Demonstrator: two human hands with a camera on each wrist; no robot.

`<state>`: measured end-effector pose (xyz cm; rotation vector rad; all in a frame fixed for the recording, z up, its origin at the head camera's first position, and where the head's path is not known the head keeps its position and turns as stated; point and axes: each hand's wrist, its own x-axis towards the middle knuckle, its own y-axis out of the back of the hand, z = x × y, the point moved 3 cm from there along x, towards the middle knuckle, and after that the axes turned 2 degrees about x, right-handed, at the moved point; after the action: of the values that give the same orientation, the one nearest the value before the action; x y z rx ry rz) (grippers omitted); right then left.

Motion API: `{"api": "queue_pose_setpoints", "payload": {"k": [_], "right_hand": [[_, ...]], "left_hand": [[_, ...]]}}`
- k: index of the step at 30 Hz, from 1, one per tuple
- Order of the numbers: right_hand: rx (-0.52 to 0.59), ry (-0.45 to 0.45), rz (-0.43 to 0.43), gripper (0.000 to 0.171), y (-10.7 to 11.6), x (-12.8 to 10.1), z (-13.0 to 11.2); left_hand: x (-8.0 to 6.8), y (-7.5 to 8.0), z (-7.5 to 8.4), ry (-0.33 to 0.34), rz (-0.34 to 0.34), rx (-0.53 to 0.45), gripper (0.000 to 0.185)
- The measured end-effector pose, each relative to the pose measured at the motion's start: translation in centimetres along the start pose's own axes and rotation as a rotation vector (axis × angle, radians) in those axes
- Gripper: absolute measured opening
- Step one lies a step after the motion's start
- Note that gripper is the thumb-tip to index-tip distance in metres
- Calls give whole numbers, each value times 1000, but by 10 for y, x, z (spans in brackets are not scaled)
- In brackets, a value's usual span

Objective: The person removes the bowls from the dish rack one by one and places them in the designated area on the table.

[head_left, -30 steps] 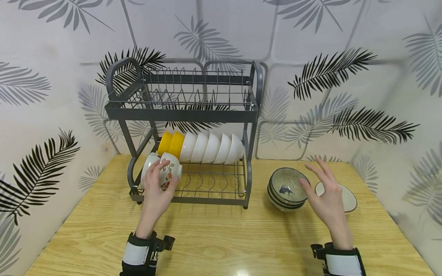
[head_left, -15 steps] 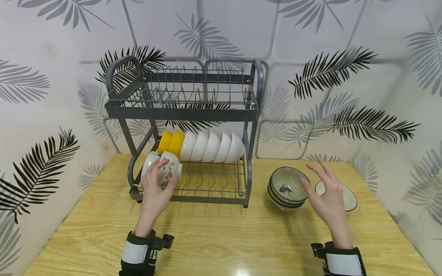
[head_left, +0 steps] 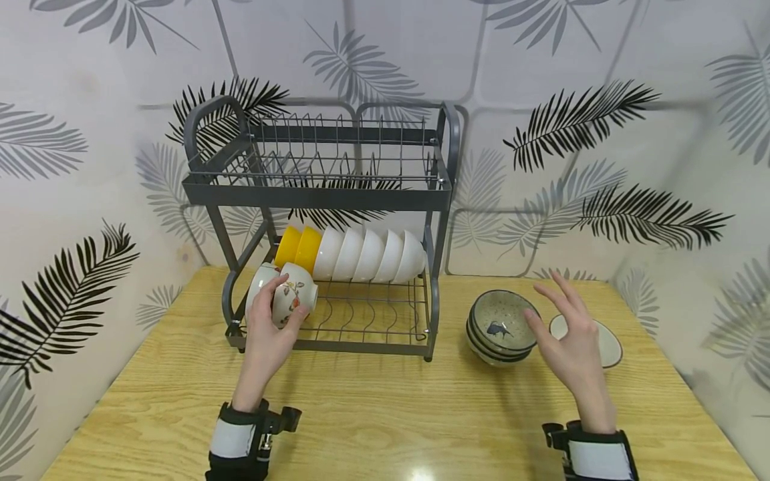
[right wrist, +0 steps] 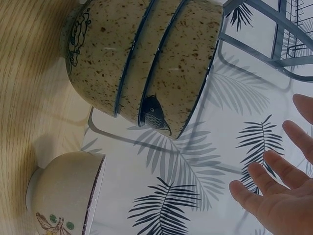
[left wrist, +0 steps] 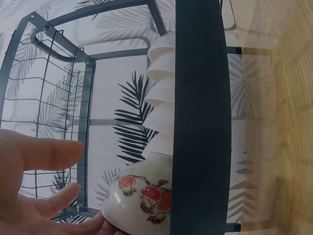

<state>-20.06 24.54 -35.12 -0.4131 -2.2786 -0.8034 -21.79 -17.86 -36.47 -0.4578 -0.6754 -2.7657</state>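
Observation:
My left hand rests against a white floral bowl that lies on its side at the left end of the grey dish rack's lower tier. The fingers lie along its left side and the thumb under it. In the left wrist view the fingers are nearly straight and the floral bowl touches the palm. My right hand hovers open, fingers spread, just right of a stack of speckled bowls without touching it. The right wrist view shows the speckled stack and straight fingers.
A second floral bowl lies behind the first. Yellow bowls and several white bowls line the lower tier's back. The upper tier holds nothing. A small cream bowl sits behind my right hand. Wooden table, walls close around.
My left hand has slipped slightly down and left on the floral bowl, showing more of it. The right hand has barely moved.

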Motion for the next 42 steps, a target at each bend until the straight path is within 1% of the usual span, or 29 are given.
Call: {"api": "queue_pose_setpoints", "payload": {"k": [4,6,11,14,16,20,23,25,28,32,35,37,40,42], "right_hand": [[1,3,3,41,0,0,0],[2,5,4,41,0,0,0],[9,-1,1,42,1,0,1],[10,-2,-1,42,1,0,0],[10,0,-1,41,1,1,1],[2,-6,-3,41,0,0,2],[-4,-16,-6,40,0,0,2],[-5,-20,-8,40,0,1,1],[-7,-24,-9,40,1,1,1],[-6,-29,-9,40,1,2,0],[-3,-29,-10,40,1,2,-2],[-2,-22,-12,40,1,1,-4],[7,4,-19,41,0,1,-7],[20,28,-28,42,-3,0,-12]], "left_hand": [[1,0,-2,-3,-20,-25,64],[2,0,-4,3,-25,-21,64],[2,0,-9,32,-30,18,65],[2,-1,-13,44,-21,39,65],[3,-1,-15,45,-2,56,64],[3,-2,-19,42,67,100,60],[4,-2,-21,48,116,116,54],[5,-2,-22,55,136,106,48],[7,-5,-23,59,119,47,40],[7,-11,-22,76,69,-88,35],[6,-13,-20,98,64,-158,33],[5,-12,-18,98,65,-203,33],[2,-12,-12,69,39,-279,33],[-1,-12,-5,17,7,-322,33]]}}
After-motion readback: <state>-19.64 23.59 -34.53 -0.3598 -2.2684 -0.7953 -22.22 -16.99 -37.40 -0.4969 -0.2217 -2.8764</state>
